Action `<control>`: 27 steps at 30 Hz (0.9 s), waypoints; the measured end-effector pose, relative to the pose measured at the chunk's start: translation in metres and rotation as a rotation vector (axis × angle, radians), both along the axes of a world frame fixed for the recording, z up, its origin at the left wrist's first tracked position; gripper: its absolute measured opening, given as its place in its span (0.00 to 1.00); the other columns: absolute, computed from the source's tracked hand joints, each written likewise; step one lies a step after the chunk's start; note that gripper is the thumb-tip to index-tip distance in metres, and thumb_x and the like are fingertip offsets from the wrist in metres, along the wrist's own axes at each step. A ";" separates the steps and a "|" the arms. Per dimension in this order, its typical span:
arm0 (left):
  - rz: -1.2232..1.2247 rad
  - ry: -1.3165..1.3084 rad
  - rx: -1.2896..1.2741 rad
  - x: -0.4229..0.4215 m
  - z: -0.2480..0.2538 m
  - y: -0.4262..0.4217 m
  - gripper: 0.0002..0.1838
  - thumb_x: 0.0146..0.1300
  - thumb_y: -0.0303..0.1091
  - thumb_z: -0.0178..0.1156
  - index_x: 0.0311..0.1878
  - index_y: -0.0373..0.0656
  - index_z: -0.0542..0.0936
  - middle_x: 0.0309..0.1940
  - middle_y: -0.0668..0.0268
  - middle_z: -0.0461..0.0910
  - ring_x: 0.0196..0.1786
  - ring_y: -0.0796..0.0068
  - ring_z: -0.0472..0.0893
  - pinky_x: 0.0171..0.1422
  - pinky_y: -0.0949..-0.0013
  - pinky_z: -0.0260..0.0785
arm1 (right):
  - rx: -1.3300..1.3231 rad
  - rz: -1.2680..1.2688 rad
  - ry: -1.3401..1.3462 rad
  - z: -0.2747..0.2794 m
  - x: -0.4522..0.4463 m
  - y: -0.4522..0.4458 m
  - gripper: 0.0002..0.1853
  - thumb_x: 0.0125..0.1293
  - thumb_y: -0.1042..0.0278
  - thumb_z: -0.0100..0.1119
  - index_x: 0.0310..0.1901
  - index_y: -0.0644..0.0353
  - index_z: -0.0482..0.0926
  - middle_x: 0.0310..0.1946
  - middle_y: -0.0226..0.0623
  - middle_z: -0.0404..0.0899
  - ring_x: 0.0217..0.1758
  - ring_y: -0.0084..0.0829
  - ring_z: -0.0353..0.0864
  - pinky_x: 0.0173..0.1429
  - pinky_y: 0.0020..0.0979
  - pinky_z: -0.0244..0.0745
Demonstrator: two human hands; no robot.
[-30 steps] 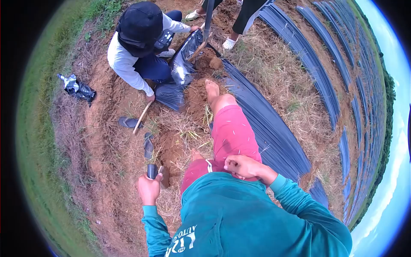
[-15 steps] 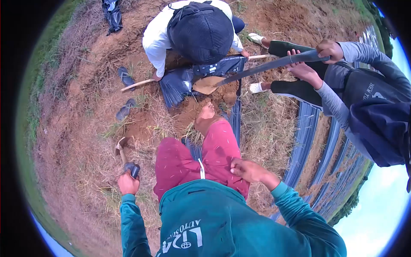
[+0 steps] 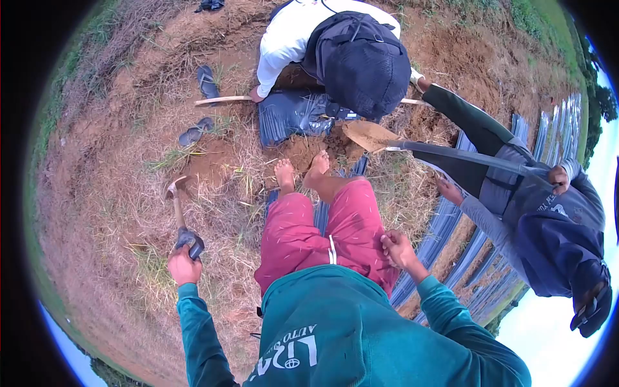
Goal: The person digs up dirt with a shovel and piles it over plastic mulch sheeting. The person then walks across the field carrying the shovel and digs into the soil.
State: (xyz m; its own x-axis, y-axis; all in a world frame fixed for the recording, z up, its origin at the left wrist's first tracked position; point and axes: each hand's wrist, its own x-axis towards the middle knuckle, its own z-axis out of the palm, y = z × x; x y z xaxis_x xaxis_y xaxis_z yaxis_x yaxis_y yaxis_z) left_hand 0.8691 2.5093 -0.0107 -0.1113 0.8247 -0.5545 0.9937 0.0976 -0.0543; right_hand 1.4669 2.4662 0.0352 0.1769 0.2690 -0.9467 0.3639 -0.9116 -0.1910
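My left hand (image 3: 185,263) is wrapped round the dark grip of a short-handled hoe (image 3: 179,209). The hoe has a wooden shaft, and its curved metal blade points away from me over dry grass. My right hand (image 3: 398,250) rests by the right thigh of my red trousers (image 3: 354,222), its fingers curled in with nothing showing in them. Ahead of my bare feet (image 3: 317,169), black plastic sheeting (image 3: 284,119) lies on loose soil. A bent-over person in a white top (image 3: 284,51) grips a wooden stick (image 3: 222,100) along its edge.
On the right, a person in a grey shirt (image 3: 516,193) holds a long-handled shovel (image 3: 371,135), its soil-covered blade near the sheeting. Dark flip-flops (image 3: 206,82) lie on the left. Rows of plastic-covered beds (image 3: 445,222) run off to the right.
My view has shifted, and both my feet now show. The shovel blade has swung away from the sheeting to the right, and the person holding it has lowered the handle end. The hoe stays in my left hand.
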 end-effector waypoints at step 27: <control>0.163 -0.160 0.256 0.217 0.392 0.042 0.17 0.53 0.36 0.59 0.20 0.39 0.64 0.20 0.58 0.61 0.30 0.55 0.64 0.37 0.57 0.54 | 1.161 0.626 0.698 0.000 -0.282 0.114 0.36 0.52 0.71 0.68 0.63 0.60 0.64 0.64 0.50 0.61 0.75 0.56 0.53 0.76 0.64 0.47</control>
State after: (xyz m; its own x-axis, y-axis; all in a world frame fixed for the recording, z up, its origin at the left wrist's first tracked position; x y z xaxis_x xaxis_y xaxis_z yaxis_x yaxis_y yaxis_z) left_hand 1.0860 2.5514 0.3817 -0.1815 0.9180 -0.3525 0.9579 0.2462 0.1480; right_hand 1.1847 2.5806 0.0352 -0.6356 0.7720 0.0005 0.1604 0.1327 -0.9781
